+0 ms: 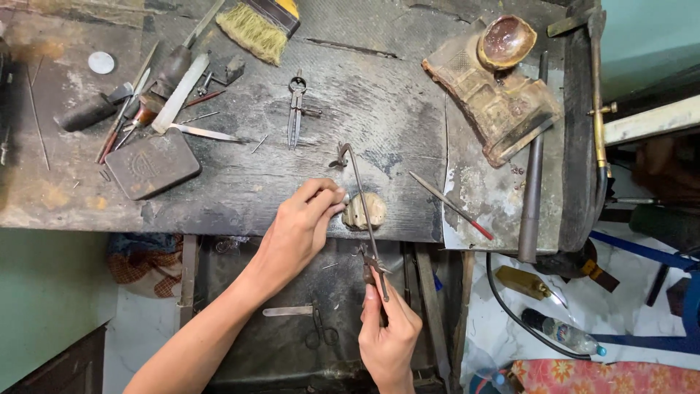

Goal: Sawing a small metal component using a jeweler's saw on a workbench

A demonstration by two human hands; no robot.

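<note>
My right hand (388, 332) grips the handle of a jeweller's saw frame (362, 208), whose thin metal frame reaches up over the bench edge. My left hand (300, 230) rests at the bench edge with fingertips pinched together beside a small pale bench peg (364, 210); any small piece held there is too small to see. The saw's blade runs next to the peg.
On the dark worn bench (240, 182) lie dividers (295, 109), a flat metal tin (152, 163), files and tools (157, 95), a brush (259, 25), a red-tipped rod (452, 206), a metal bar (534, 168) and a charred block with a bowl (503, 44). Scissors (321, 332) lie below.
</note>
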